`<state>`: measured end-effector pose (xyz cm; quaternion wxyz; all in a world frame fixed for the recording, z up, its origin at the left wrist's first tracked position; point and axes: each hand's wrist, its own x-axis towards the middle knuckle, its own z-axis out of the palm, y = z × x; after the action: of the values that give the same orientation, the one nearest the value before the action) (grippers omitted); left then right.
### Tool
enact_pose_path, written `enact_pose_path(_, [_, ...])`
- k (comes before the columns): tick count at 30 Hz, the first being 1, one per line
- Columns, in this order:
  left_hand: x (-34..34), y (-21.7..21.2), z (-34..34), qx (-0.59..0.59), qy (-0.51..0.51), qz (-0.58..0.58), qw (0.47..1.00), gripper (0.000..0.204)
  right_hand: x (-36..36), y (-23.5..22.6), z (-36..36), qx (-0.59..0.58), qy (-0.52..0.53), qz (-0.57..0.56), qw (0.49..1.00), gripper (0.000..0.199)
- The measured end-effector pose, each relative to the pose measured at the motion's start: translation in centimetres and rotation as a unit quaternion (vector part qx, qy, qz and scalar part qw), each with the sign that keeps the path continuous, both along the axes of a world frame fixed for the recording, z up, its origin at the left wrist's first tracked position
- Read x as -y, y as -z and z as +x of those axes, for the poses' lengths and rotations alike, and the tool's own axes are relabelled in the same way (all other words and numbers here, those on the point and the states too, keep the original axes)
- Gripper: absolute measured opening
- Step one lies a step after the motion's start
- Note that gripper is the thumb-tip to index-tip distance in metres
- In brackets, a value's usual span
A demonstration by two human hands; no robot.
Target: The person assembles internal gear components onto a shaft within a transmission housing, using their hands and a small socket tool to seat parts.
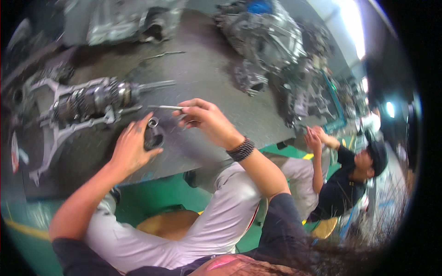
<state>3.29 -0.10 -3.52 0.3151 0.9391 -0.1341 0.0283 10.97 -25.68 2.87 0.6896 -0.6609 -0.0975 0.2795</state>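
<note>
My left hand (129, 149) curves its fingers and thumb around a small dark metal part (154, 136) with round openings, at the near side of the bench. Pinched in my right hand (202, 118) is a thin metal rod (166, 107), its tip pointing left just above that part. A transmission gear shaft (90, 101) lies at the left, with shift forks and rails alongside it. Whether the rod's tip touches a rail end cannot be made out.
The grey workbench (198, 69) carries a large metal housing (133, 23) at the far left and a gearbox (262, 34) at the far right. A thin tool (163, 55) lies between them. A co-worker (343, 184) sits to the right.
</note>
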Motion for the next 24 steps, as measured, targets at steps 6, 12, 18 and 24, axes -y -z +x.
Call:
enact_pose_path(6, [0.7,0.2,1.1,0.019,0.018,-0.038,0.999,0.105,0.2,-0.2,-1.3,-0.115,-0.014,0.036,0.993,0.036])
enact_pose_path(12, [-1.5,-0.1,0.0,0.02,-0.007,-0.037,0.999,0.107,-1.2,0.3,-1.1,-0.103,-0.066,0.0,0.993,0.042])
enact_pose_path(18, [-2.4,-1.6,-0.9,-0.011,0.006,-0.134,0.991,0.088,0.7,0.6,-0.3,-0.144,-0.148,-0.003,0.978,0.035])
enact_pose_path(24, [-1.6,-8.1,-3.8,0.115,-0.046,-0.328,0.937,0.056,0.4,-1.1,-1.9,-0.074,-0.069,0.109,0.989,0.026])
